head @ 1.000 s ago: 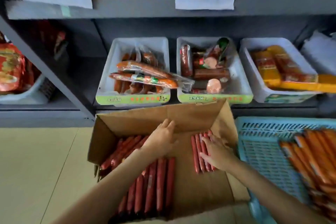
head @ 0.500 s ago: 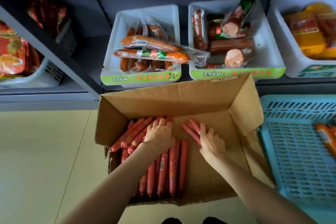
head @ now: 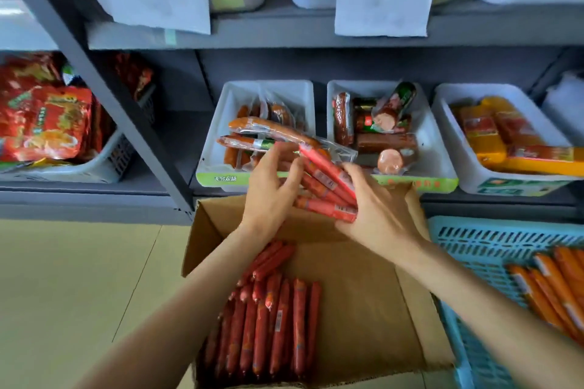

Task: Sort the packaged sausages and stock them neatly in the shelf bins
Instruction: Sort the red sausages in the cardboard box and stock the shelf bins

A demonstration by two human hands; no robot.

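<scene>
Both hands hold a bundle of thin red sausage sticks [head: 327, 181] above the far edge of the open cardboard box [head: 363, 303]. My left hand [head: 271, 189] grips the bundle's left end, my right hand [head: 376, 208] grips its right end. More red sausage sticks [head: 271, 322] lie in the box's left half. Just behind the bundle a white shelf bin [head: 221, 148] holds vacuum-packed sausages. A second white bin [head: 433, 148] to its right holds thick dark sausages.
A third white bin [head: 455, 148] at right holds yellow-wrapped sausages. A blue plastic crate [head: 474, 249] with orange sausage sticks [head: 556, 287] stands right of the box. Red snack bags [head: 44, 123] fill a basket at left. A grey shelf post [head: 126, 123] slants down beside the box.
Both hands gathered red sausage sticks from the box floor and lifted them up toward the shelf bins. The camera tilted up, showing the upper shelf again.
</scene>
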